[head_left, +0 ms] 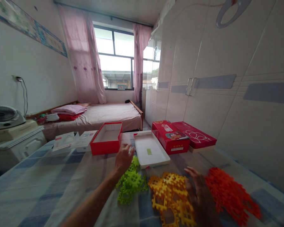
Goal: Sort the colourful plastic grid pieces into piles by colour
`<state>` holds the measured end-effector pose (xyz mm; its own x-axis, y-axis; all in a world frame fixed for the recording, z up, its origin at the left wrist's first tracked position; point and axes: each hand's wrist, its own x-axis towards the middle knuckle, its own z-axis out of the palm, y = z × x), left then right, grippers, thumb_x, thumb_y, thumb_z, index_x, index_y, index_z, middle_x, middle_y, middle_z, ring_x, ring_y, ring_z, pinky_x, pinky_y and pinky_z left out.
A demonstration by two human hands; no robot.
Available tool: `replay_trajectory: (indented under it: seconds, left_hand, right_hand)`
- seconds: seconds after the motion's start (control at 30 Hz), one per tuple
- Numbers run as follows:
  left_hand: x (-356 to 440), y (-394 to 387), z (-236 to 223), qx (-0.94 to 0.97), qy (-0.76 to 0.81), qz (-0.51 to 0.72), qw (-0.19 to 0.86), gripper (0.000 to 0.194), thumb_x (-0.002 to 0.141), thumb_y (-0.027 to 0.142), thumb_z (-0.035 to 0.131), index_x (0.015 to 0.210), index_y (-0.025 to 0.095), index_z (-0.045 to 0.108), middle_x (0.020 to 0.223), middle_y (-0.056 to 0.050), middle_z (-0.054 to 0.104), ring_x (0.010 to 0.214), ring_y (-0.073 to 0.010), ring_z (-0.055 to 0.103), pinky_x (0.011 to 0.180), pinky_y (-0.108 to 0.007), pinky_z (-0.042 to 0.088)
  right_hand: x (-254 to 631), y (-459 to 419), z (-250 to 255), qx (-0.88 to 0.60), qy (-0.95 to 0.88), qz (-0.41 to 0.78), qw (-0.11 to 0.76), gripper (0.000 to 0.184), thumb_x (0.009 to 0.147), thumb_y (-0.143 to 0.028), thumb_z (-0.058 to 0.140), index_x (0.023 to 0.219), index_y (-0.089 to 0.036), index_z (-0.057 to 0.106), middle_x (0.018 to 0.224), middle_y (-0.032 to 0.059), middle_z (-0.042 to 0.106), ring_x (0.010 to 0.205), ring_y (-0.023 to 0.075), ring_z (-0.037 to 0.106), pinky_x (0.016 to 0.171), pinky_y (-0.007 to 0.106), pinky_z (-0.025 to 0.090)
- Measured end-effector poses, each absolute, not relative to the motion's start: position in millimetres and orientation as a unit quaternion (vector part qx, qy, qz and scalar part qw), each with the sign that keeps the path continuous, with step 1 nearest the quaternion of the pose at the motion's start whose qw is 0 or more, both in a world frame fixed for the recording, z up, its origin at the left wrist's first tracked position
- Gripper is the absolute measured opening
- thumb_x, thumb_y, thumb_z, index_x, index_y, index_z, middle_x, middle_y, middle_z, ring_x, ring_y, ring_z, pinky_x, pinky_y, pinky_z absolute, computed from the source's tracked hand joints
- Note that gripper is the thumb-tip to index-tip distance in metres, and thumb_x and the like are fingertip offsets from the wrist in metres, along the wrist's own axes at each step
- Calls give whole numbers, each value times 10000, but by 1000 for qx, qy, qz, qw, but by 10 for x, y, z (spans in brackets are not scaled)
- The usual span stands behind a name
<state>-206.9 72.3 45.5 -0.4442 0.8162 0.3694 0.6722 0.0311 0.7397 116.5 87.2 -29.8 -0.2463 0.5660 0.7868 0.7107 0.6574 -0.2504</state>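
My left hand [124,158] is held above the table between the open red box [106,148] and a heap of green plastic interlocking pieces [132,180]. Its fingers reach forward, apart, with nothing seen in them. At the right edge of a yellow heap of similar pieces [169,186], my right hand [198,189] is open, thumb and fingers spread; whether it touches the yellow ones I cannot tell. An orange-red heap of pieces [229,192] lies to the right of that hand. A shallow white lid [152,154] lies inside up beyond the green and yellow heaps.
A red printed carton [171,137] and a flat crimson box [195,135] stand at the table's back right. White packages [65,141] lie at the back left. A striped cloth [49,189] covers the table. Beyond are a bed [109,113] and tall wardrobes [203,63].
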Motion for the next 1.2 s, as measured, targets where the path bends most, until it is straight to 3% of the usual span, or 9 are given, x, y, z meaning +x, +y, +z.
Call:
replay_trajectory:
  seconds: [0.07, 0.13, 0.2, 0.27, 0.47, 0.63, 0.83, 0.97, 1.2]
  left_hand:
    - [-2363, 655, 483, 545, 729, 406, -76, 406, 816, 303, 429, 1168, 151, 561, 1332, -138, 474, 1290, -284, 371, 1080, -414, 261]
    - [-2685, 589, 474, 551, 743, 301, -230, 468, 804, 251, 415, 1236, 99, 510, 1349, -173, 464, 1322, -308, 323, 1081, -448, 235]
    - [-2989, 546, 447, 540, 767, 198, -283, 520, 765, 242, 446, 1243, 42, 488, 1304, -224, 500, 1287, -355, 361, 1041, -492, 261]
    - [-3240, 534, 429, 555, 776, 120, -275, 497, 770, 268, 450, 1200, 25, 510, 1178, -241, 584, 1178, -386, 463, 969, -507, 322]
    - [-3529, 588, 460, 640, 716, 112, -254, 180, 825, 302, 415, 883, 182, 537, 886, -67, 643, 884, -255, 571, 831, -358, 415]
    - [-3286, 502, 577, 645, 702, 145, -264, 241, 856, 323, 363, 921, 175, 542, 924, -72, 626, 893, -255, 552, 800, -340, 416]
    - [-2562, 172, 1027, 670, 651, 196, -298, 251, 845, 354, 424, 911, 173, 585, 888, -101, 621, 887, -290, 543, 791, -393, 415]
    - [-1963, 9, 1152, 719, 598, 218, -279, 177, 854, 312, 449, 867, 201, 587, 815, -60, 603, 800, -250, 539, 726, -363, 413]
    - [-1174, -50, 926, 774, 565, 234, -168, 65, 845, 214, 513, 866, 216, 575, 841, -37, 595, 801, -209, 537, 696, -321, 415]
  right_hand:
    - [1149, 870, -294, -407, -785, -78, 460, 291, 905, -258, 379, 1169, -213, 494, 1175, 85, 557, 1095, 217, 538, 900, 388, 470]
    - [1134, 854, -263, -411, -782, -79, 463, 295, 901, -249, 382, 1171, -208, 494, 1165, 90, 561, 1091, 218, 537, 905, 393, 463]
    - [1148, 829, -193, -420, -774, -86, 466, 308, 895, -247, 389, 1180, -197, 493, 1168, 100, 558, 1104, 225, 525, 925, 407, 447]
    - [1223, 810, -95, -449, -758, -105, 461, 338, 887, -267, 406, 1204, -182, 486, 1206, 119, 537, 1153, 245, 487, 962, 437, 415]
    - [1818, 861, 20, -651, -652, -192, 339, 528, 837, -469, 475, 1254, -148, 502, 1309, 179, 454, 1239, 348, 379, 968, 546, 362]
    - [2215, 994, -142, -737, -624, -98, 240, 692, 817, -645, 377, 1310, -168, 465, 1295, 179, 480, 1186, 346, 446, 902, 524, 414]
    - [2176, 1023, -134, -739, -634, -59, 220, 830, 755, -737, 379, 1373, -182, 390, 1291, 163, 496, 1168, 348, 470, 902, 517, 407]
    - [2117, 994, -82, -744, -629, -79, 211, 710, 794, -666, 392, 1329, -203, 456, 1213, 154, 540, 1039, 356, 540, 774, 507, 455]
    - [2180, 1074, -72, -739, -639, -94, 193, 470, 837, -480, 438, 1150, -160, 583, 1046, 142, 555, 877, 283, 606, 707, 394, 472]
